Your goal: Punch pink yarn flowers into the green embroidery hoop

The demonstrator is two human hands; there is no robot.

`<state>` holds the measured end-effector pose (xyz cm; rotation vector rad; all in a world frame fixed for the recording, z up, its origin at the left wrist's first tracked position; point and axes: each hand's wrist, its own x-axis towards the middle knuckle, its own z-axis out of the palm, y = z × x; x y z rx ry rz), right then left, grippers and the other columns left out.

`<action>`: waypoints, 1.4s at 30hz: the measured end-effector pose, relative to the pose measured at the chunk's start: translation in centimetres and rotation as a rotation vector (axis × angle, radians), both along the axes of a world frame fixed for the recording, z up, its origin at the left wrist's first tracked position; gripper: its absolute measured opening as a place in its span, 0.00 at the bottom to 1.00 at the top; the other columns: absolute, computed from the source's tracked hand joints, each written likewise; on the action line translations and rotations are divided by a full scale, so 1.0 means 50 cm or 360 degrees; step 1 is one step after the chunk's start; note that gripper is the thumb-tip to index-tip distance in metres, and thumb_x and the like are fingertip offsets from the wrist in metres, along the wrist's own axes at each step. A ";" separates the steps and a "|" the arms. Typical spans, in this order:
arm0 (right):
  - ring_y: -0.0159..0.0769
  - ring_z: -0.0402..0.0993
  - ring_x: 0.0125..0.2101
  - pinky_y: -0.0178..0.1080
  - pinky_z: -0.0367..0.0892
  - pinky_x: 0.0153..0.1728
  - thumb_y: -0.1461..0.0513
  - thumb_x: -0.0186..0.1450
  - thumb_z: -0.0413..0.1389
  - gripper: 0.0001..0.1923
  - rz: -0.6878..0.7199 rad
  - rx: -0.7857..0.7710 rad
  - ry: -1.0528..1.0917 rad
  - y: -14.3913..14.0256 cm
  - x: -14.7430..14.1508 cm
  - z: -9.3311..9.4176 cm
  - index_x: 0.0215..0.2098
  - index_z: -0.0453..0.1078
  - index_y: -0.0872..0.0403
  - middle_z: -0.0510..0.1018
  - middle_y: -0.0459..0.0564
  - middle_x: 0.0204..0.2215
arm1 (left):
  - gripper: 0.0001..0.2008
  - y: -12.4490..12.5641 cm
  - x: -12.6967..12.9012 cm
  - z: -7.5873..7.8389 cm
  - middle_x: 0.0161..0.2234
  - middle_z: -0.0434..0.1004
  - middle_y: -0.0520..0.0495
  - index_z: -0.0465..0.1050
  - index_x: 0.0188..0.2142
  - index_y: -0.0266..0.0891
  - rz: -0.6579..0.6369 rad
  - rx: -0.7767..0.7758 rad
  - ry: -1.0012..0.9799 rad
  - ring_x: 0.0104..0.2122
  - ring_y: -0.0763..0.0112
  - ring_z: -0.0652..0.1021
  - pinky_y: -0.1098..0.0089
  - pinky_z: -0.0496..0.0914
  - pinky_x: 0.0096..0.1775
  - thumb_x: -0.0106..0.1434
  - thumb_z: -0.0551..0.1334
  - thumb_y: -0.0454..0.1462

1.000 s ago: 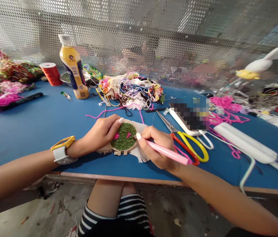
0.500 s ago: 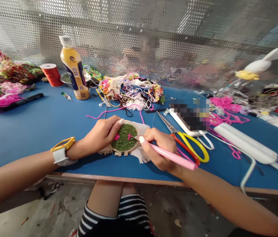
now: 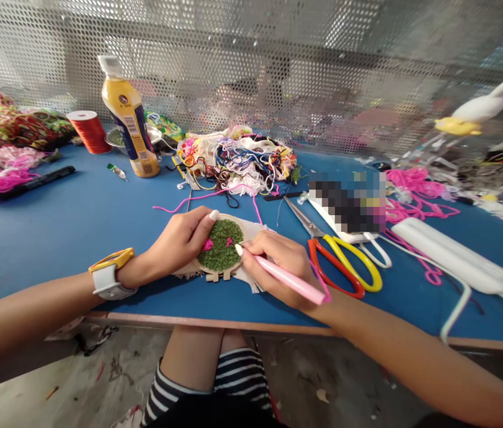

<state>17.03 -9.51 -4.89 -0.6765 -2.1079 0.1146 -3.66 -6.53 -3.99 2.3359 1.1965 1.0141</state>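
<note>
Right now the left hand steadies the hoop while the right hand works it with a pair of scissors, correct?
Not quite. The head view shows the right hand holding a pink pen-like tool, its tip at the hoop. The scissors lie on the table beside that hand. The left hand does steady the hoop.

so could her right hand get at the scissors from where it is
Probably yes: the right hand holds a pink punch needle, but the scissors lie just to its right on bare table, nothing between; it would likely need to drop the needle first.
</note>
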 end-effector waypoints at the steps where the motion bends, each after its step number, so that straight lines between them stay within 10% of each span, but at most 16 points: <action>1: 0.32 0.70 0.25 0.36 0.67 0.30 0.68 0.66 0.55 0.10 0.0019 0.0077 -0.0041 0.002 -0.001 -0.002 0.28 0.63 0.53 0.74 0.47 0.23 | 0.15 -0.001 0.001 0.000 0.20 0.57 0.57 0.59 0.26 0.39 0.0000 0.0012 0.0003 0.20 0.78 0.60 0.74 0.56 0.24 0.71 0.49 0.39; 16: 0.29 0.59 0.18 0.35 0.57 0.24 0.62 0.68 0.56 0.20 -0.0102 0.0439 -0.0131 0.027 -0.020 0.000 0.19 0.59 0.52 0.65 0.42 0.15 | 0.12 -0.022 0.006 0.014 0.23 0.66 0.55 0.67 0.36 0.36 -0.0088 0.0168 0.0077 0.22 0.78 0.66 0.76 0.60 0.27 0.71 0.49 0.38; 24: 0.28 0.69 0.25 0.32 0.63 0.26 0.68 0.61 0.58 0.05 0.0079 -0.0446 0.0071 0.002 0.010 0.019 0.29 0.67 0.54 0.76 0.45 0.27 | 0.16 0.003 0.001 0.005 0.19 0.57 0.57 0.56 0.25 0.40 0.0003 0.0006 0.0044 0.20 0.77 0.60 0.73 0.56 0.24 0.71 0.48 0.40; 31: 0.25 0.56 0.20 0.32 0.55 0.22 0.67 0.62 0.53 0.14 0.0007 -0.0499 0.0168 -0.001 0.020 0.015 0.22 0.55 0.52 0.59 0.39 0.18 | 0.16 0.010 0.000 -0.001 0.20 0.58 0.57 0.56 0.25 0.40 0.0013 -0.0072 0.0039 0.20 0.76 0.61 0.73 0.56 0.25 0.71 0.48 0.41; 42: 0.25 0.59 0.20 0.32 0.58 0.24 0.65 0.65 0.53 0.13 0.0026 -0.0439 0.0173 -0.001 0.016 0.013 0.23 0.59 0.52 0.64 0.40 0.19 | 0.17 0.009 0.000 -0.003 0.20 0.57 0.56 0.57 0.25 0.40 0.0035 -0.0106 0.0042 0.21 0.76 0.60 0.73 0.55 0.25 0.71 0.48 0.42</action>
